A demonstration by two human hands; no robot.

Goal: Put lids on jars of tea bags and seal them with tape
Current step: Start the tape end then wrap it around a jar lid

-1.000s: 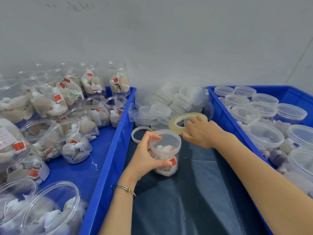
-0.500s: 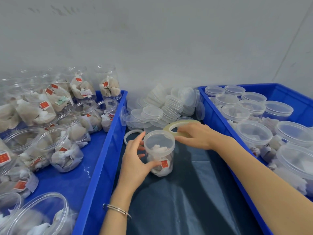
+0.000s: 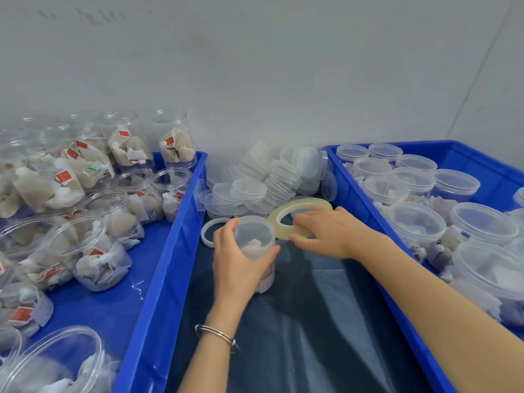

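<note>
Head view. A lidded jar [image 3: 256, 252] of tea bags stands on the dark worktop [image 3: 312, 321] between two blue crates. It is gripped by the left hand [image 3: 239, 260], fingers [image 3: 224, 234] curled round the wall just under the lid. The tape roll [image 3: 286, 219], tilted and just beside the jar's rim, is pinched at its near edge by the right hand [image 3: 329, 232].

Step judged: lid on, sealing about to begin. Next, a free tape end must be found and laid against the lid seam; none is visible.

Room: left crate wall [image 3: 170, 251] and right crate wall [image 3: 365, 222] hem in the lane. Loose lids [image 3: 249, 190] are heaped close behind, and a white ring [image 3: 205, 232] lies just left of the jar. Open worktop lies nearer the body.
</note>
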